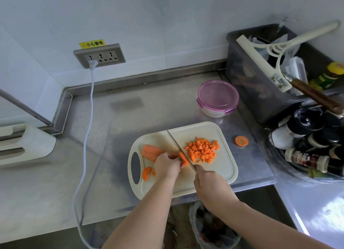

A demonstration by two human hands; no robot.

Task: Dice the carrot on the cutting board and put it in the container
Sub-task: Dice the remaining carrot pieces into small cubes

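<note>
A cream cutting board (pixel 219 166) lies on the steel counter. A pile of diced carrot (pixel 202 149) sits on its right half. My left hand (pixel 167 166) holds down carrot strips (pixel 183 158) with curled fingers. My right hand (pixel 210 185) grips the handle of a knife (pixel 178 146), whose blade lies against the strips. A thick carrot chunk (pixel 151 152) lies on the board's left part, with small offcuts (pixel 147 173) near the handle hole. The round container (pixel 217 98) with a pink lid stands behind the board, lid on.
A carrot slice (pixel 241 140) lies on the counter right of the board. A grey bin (pixel 260 77) with utensils and a tray of spice bottles (pixel 307 146) crowd the right. A white cable (pixel 87 137) runs from the wall socket (pixel 99 56). A white appliance (pixel 24 144) sits at left.
</note>
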